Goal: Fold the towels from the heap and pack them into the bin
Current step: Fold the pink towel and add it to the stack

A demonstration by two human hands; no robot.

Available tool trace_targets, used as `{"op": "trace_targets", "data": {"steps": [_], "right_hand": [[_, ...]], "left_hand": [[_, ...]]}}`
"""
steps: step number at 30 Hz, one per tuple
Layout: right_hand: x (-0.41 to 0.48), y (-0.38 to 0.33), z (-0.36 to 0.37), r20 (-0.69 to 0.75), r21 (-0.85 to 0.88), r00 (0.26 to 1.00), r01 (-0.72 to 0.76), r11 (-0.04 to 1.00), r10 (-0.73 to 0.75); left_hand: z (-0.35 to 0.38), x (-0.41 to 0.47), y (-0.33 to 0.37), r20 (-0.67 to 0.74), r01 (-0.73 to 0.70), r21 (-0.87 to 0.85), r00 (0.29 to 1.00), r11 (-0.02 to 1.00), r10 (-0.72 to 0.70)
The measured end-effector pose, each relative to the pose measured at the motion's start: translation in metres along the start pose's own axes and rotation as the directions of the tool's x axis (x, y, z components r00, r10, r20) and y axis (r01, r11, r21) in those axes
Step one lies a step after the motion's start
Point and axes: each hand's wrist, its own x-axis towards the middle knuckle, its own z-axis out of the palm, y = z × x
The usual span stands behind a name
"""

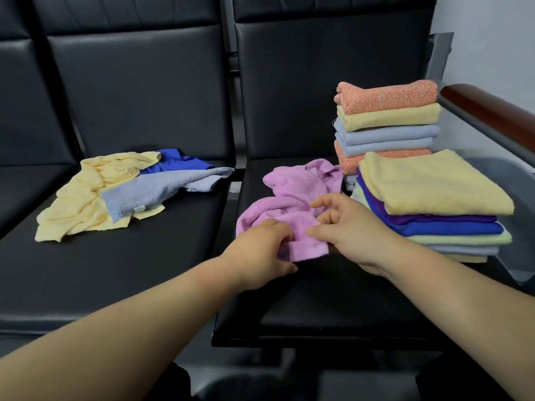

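Note:
A crumpled pink towel [292, 198] lies on the right black seat in front of me. My left hand [260, 250] pinches its near edge between thumb and fingers. My right hand [347, 227] grips the same near part of the towel from the right, fingers curled into the cloth. On the left seat lies the heap: a yellow towel [84, 198], a light blue towel [156, 189] and a dark blue one [176, 163]. To the right, a grey bin [518, 227] holds a stack of folded towels with a yellow one [434, 183] on top.
A second stack of folded towels [388, 117], orange on top, stands behind the bin against the seat back. A brown armrest [492, 108] runs along the right side. A gap with a metal bar [234, 186] separates the two seats.

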Motion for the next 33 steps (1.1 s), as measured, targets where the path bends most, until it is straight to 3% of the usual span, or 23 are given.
{"op": "trace_targets", "data": {"steps": [3, 6, 10, 14, 16, 18, 20, 23, 26, 30, 33], "right_hand": [[0.002, -0.003, -0.006, -0.132, 0.032, 0.991, 0.010, 0.999, -0.006], [-0.002, -0.003, -0.016, -0.272, -0.151, 0.961, 0.013, 0.988, -0.054], [-0.006, 0.003, -0.011, -0.095, -0.168, 0.995, -0.005, 0.986, -0.011], [-0.002, 0.003, -0.009, 0.098, -0.180, 0.993, -0.046, 0.983, 0.065], [-0.004, 0.001, -0.009, 0.187, -0.343, 0.980, -0.004, 0.939, 0.072], [-0.003, 0.000, -0.005, 0.165, -0.546, 0.986, 0.103, 0.831, -0.014], [0.000, -0.001, -0.002, 0.105, -0.623, 0.991, 0.134, 0.771, -0.087], [0.006, 0.001, -0.007, 0.037, -0.624, 0.996, 0.082, 0.777, -0.076], [0.007, 0.001, -0.009, 0.034, -0.605, 0.995, 0.099, 0.790, -0.099], [0.015, -0.003, -0.004, 0.055, -0.472, 0.993, 0.118, 0.873, -0.104], [0.022, -0.004, -0.008, 0.124, -0.505, 0.989, 0.136, 0.852, -0.084]], "left_hand": [[-0.006, 0.004, 0.005, -0.051, 0.016, -0.079, 0.999, 0.997, -0.020], [-0.030, 0.006, 0.000, -0.044, 0.095, -0.216, 0.993, 0.972, -0.107], [-0.050, 0.007, -0.016, -0.071, 0.178, -0.410, 0.972, 0.894, -0.226], [-0.054, 0.020, -0.022, 0.002, 0.238, -0.672, 0.948, 0.701, -0.320], [-0.055, 0.026, -0.020, 0.053, 0.239, -0.771, 0.948, 0.590, -0.315], [-0.054, 0.031, -0.016, 0.075, 0.224, -0.801, 0.958, 0.555, -0.277], [-0.055, 0.035, -0.013, 0.044, 0.186, -0.730, 0.973, 0.658, -0.226], [-0.055, 0.040, -0.007, 0.009, 0.139, -0.537, 0.987, 0.832, -0.159], [-0.055, 0.045, 0.004, -0.023, 0.103, -0.442, 0.992, 0.891, -0.126], [-0.058, 0.043, 0.016, -0.080, -0.051, -0.308, 0.996, 0.950, 0.028], [-0.072, 0.039, 0.010, 0.019, -0.117, 0.052, 0.993, 0.992, 0.116]]}}
